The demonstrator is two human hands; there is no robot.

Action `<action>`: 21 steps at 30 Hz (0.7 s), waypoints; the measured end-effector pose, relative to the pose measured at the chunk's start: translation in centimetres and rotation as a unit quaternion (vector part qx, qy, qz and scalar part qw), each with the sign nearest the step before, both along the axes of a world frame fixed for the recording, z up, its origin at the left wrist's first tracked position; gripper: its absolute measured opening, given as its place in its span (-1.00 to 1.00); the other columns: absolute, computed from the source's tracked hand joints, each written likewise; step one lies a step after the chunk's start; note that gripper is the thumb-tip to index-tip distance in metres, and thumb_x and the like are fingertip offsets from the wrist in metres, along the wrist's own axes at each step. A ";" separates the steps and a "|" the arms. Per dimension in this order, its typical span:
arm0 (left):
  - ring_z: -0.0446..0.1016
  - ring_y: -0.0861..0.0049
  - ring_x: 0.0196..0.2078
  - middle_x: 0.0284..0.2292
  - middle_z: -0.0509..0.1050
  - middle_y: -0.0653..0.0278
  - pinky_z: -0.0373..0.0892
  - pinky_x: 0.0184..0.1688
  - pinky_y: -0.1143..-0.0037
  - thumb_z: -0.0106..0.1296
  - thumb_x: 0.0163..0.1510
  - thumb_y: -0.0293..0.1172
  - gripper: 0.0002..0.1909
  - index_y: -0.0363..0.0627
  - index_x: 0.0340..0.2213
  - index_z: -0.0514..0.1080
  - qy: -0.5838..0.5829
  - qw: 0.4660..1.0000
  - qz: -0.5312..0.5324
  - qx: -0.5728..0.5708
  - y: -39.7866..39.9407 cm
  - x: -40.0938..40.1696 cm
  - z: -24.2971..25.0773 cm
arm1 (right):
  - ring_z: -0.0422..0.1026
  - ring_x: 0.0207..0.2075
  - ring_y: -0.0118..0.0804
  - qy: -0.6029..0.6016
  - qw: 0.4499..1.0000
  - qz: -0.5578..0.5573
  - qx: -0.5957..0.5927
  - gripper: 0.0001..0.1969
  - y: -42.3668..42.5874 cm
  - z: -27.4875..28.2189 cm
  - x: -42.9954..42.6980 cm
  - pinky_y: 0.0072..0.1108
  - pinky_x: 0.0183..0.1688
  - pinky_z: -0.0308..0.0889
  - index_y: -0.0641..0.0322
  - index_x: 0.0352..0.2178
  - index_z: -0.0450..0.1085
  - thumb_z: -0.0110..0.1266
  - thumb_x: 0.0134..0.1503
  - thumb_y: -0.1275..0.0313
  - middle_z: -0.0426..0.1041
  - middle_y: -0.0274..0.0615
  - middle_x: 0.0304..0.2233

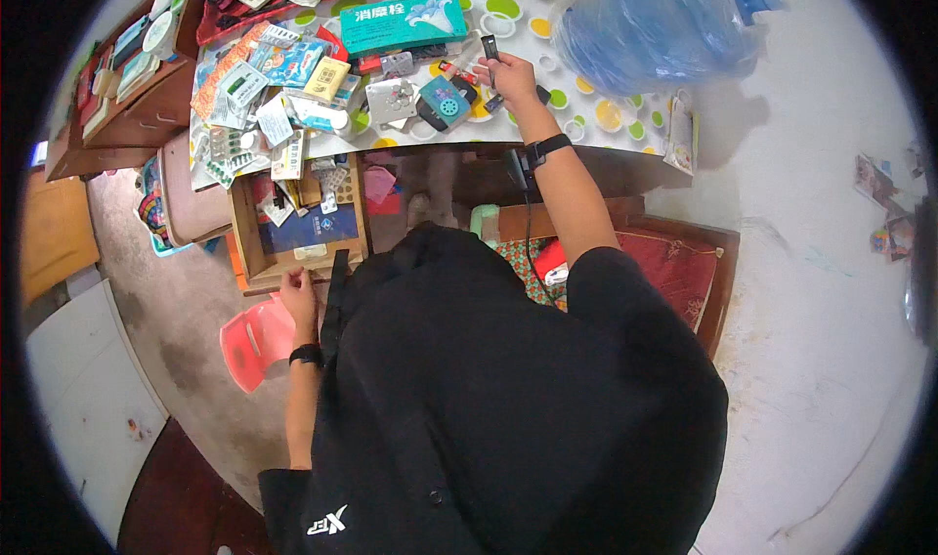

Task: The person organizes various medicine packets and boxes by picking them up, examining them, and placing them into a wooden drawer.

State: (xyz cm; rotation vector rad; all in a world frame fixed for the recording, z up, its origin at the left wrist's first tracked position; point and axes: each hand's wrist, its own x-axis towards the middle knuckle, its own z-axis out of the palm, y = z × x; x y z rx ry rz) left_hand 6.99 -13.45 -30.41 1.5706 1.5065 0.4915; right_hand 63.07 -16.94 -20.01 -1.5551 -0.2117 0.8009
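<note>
My right hand (pixel 511 80) is over the tabletop, its fingers around a slim dark object (pixel 490 48), too small to identify surely. Just beside that hand lie a teal patterned box (pixel 445 101) and a silver metal case (pixel 392 101). My left hand (pixel 296 291) is low at the front of an open wooden drawer (pixel 253 284), fingers curled. Whether they grip its edge is hard to tell. Inside the drawer are a dark blue flat box (pixel 311 229), blister packs (pixel 333 181) and small papers.
Medicine packets, blister packs (pixel 227 144) and a green carton (pixel 403 24) crowd the left of the spotted tablecloth (pixel 506 5). A large blue water bottle (pixel 652 31) lies at the back right. A pink plastic chair (pixel 256 339) stands below the drawer; a wall (pixel 791 298) rises at right.
</note>
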 end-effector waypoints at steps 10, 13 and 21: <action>0.46 0.49 -0.46 -0.51 0.49 0.14 0.36 -0.34 0.53 0.03 0.01 -0.38 -0.79 -0.32 -0.38 0.44 0.016 0.998 -0.051 0.023 0.7 3.5 4.9 | 0.50 -0.50 -0.28 0.025 0.997 0.033 -0.059 -0.84 0.7 -0.4 -0.3 -0.62 -0.51 0.41 0.44 -0.36 0.35 -0.07 0.12 0.49 0.48 0.00 -0.40; 0.47 0.43 -0.46 -0.52 0.49 0.10 0.36 -0.35 0.51 0.03 -0.03 -0.42 -0.81 -0.32 -0.39 0.43 0.067 0.993 -0.076 0.059 0.9 3.0 5.3 | 0.49 -0.54 -0.39 -0.032 0.994 0.037 -0.098 -0.78 0.8 -0.2 -0.7 -0.67 -0.55 0.37 0.38 -0.43 0.39 -0.02 0.12 0.37 0.51 -0.10 -0.46; 0.50 0.34 -0.47 -0.53 0.49 0.08 0.37 -0.38 0.45 -0.01 -0.02 -0.37 -0.80 -0.27 -0.41 0.44 0.066 0.995 -0.058 0.043 1.0 2.5 5.5 | 0.45 -0.55 -0.28 -0.311 0.923 0.007 -0.228 -0.63 1.8 -2.7 1.7 -0.50 -0.42 0.32 0.36 -0.41 0.46 0.14 -0.02 0.18 0.49 -0.10 -0.55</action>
